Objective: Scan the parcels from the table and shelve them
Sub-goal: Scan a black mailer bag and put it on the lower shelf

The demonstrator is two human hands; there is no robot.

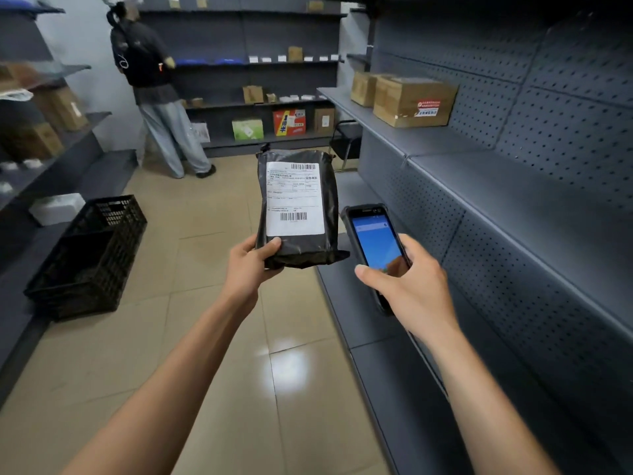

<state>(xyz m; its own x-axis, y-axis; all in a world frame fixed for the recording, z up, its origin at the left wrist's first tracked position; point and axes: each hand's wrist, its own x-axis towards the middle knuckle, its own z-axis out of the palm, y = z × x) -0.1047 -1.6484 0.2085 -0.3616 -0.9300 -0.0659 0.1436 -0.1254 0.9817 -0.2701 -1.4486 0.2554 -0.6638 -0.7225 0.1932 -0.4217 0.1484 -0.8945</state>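
A black plastic parcel [298, 248] with a white barcode label is held upright in the middle of the view. My left hand [250, 265] grips its lower left corner, thumb on the front. Just to its right, my right hand [407, 286] holds a black handheld scanner [375, 241] with a lit blue screen, thumb near the screen's lower edge. The scanner's top end sits beside the parcel's lower right edge, apart from it.
Grey pegboard shelves [496, 186] run along the right, with two cardboard boxes [411, 101] on an upper level. A black plastic crate [89, 258] sits low on the left shelving. A person [154, 90] stands at the back shelves, which hold several boxes. Tiled floor lies between.
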